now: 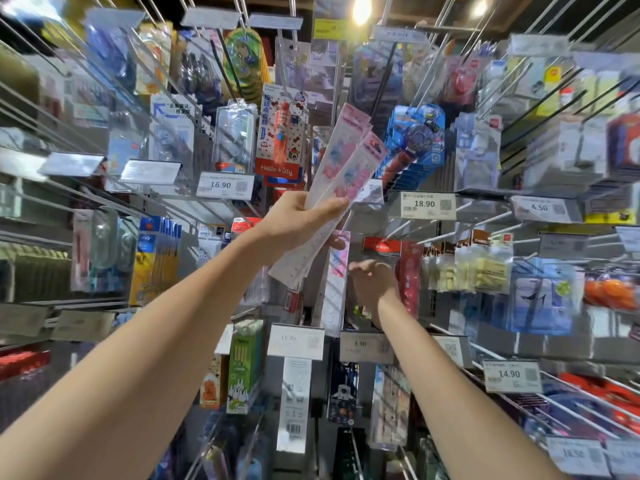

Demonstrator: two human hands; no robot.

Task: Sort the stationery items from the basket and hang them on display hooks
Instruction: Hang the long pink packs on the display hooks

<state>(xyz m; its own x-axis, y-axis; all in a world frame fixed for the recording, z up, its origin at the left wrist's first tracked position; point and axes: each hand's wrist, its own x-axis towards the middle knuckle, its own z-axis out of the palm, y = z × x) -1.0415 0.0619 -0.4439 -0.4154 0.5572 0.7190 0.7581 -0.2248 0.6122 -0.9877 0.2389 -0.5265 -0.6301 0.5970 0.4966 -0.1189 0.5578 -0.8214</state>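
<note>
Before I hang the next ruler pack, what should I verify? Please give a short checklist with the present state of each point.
1. The left hand grips the ruler packs securely: ok.
2. The right hand is free to take one pack: ok, it seems to hold nothing.
3. A matching hanging pack marks the place: ok, same pink design, beside the right hand.
4. The hook tip is in sight: cannot tell, hidden behind the packs.
5. Hang holes of the held packs are lined up: cannot tell, blurred.
</note>
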